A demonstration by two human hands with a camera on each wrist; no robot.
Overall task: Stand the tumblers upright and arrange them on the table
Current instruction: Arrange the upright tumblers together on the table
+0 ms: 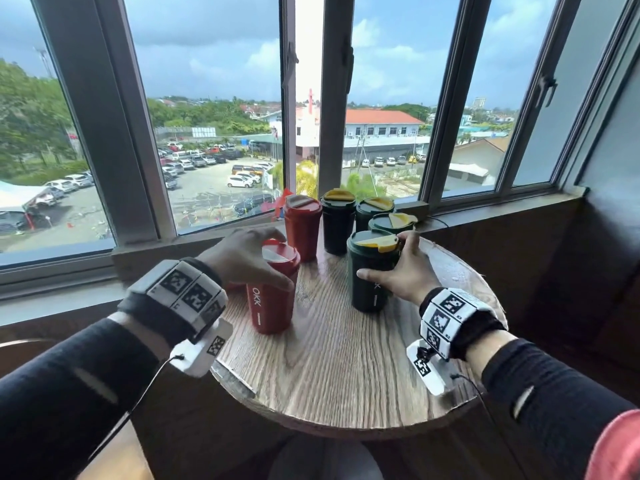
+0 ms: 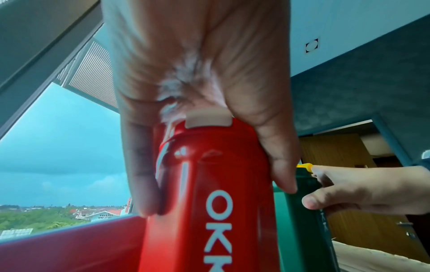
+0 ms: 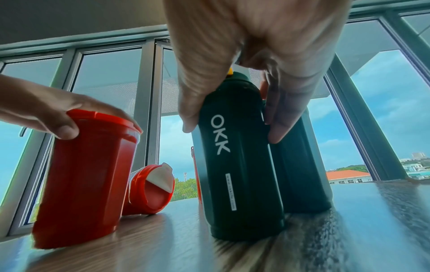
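Gripping near red tumbler [image 1: 273, 292] from above, left hand [image 1: 242, 259] curls round its lid; it's tilted on the round table [image 1: 332, 372]. Right hand [image 1: 403, 271] wraps the upright green tumbler [image 1: 372, 271]. Another red tumbler [image 3: 149, 191] lies on its side behind. All lids closed, contents hidden.

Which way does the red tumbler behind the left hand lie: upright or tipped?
Tipped. The small red tumbler lies on its side on the table, lid facing sideways.

Six lidded tumblers stand on the round table [image 1: 332, 368]: two red tumblers [image 1: 273, 292] toward ten o'clock, four dark green tumblers [image 1: 372, 271] toward one; another red one [image 3: 151, 189] lies toppled.
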